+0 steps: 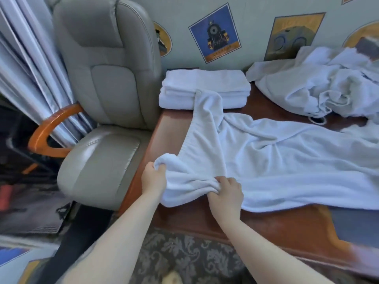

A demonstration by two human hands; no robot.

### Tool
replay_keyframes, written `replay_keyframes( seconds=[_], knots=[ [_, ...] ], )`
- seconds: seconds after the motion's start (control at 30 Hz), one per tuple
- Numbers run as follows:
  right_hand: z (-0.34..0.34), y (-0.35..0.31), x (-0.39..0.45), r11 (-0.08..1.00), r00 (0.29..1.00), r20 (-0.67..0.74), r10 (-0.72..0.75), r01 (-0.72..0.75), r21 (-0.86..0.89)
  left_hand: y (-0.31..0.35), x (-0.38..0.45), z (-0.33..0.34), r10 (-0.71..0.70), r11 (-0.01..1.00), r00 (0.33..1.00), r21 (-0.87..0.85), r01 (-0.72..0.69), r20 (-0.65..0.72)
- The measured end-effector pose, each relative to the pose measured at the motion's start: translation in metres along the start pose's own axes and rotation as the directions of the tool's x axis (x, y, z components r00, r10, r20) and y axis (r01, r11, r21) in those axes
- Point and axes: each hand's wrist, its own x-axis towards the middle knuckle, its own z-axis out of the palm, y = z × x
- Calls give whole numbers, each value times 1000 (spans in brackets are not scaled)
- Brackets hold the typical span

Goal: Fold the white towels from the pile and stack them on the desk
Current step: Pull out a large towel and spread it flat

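A large white towel (287, 160) lies spread and wrinkled across the brown wooden desk (276, 228). Its left end is bunched near the desk's left front corner, and one strip of it reaches up onto the stack. My left hand (153, 178) grips the bunched corner at the desk's left edge. My right hand (225, 193) pinches a fold of the same towel a little to the right. A stack of folded white towels (205, 87) sits at the back left of the desk. The unfolded pile of white towels (328, 85) lies at the back right.
A grey leather armchair (106, 99) with an orange wooden armrest stands close against the desk's left side. Grey curtains (30, 68) hang behind the armchair. The wall behind the desk carries picture stickers. Patterned carpet (184, 259) lies in front of the desk.
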Motion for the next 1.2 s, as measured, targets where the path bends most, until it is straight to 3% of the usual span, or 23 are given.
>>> replay_keyframes(
  seconds=[0.1,0.2,0.23,0.3,0.33,0.37,0.4,0.43,0.47,0.5,0.53,0.57,0.67,0.77,0.93,1.1,1.2],
  knots=[
    [20,-2,-22,988,974,222,-33,65,-138,-10,15,-21,-18,991,1000,132,15,20],
    [26,-6,-33,972,889,452,80,32,-234,-26,18,-32,-51,944,991,331,8,120],
    [23,-8,-28,968,831,539,137,4,-252,-28,18,-32,-70,934,987,357,14,143],
    [8,-11,-5,957,643,728,236,-24,-289,-30,18,-28,-44,901,993,434,-8,109],
    [-1,-13,9,956,547,794,265,-42,-290,-28,17,-25,30,878,998,476,-56,62],
    [-10,-12,23,961,516,813,270,-99,-257,-25,15,-21,145,856,989,496,-144,35],
    [-17,-13,34,966,585,770,255,-184,-180,-19,13,-15,276,825,960,499,-265,53],
    [-21,-12,43,962,720,647,252,-262,-83,-12,11,-7,389,775,913,492,-396,123],
    [-22,-8,50,956,855,445,265,-292,-9,-4,10,4,461,710,858,486,-509,227],
    [-20,-4,53,967,939,236,251,-253,-21,4,11,16,483,644,809,491,-587,335],
    [-16,1,53,978,974,114,193,-181,-105,12,12,29,462,593,777,502,-629,427],
    [-10,9,51,977,988,91,127,-109,-180,19,14,43,423,552,756,519,-652,500],
    [11,25,47,957,949,297,106,-16,-288,34,19,87,251,515,738,559,-650,626],
    [33,31,54,912,902,403,155,27,-410,36,17,121,63,499,780,657,-565,623],
    [33,18,92,890,857,473,204,39,-454,25,47,117,14,490,873,758,-432,488],
    [50,-26,123,880,810,559,175,126,-458,15,96,84,-50,500,921,808,-312,387],
    [68,-41,117,898,826,550,121,145,-415,20,114,71,-74,527,935,810,-258,346]
  ],
)
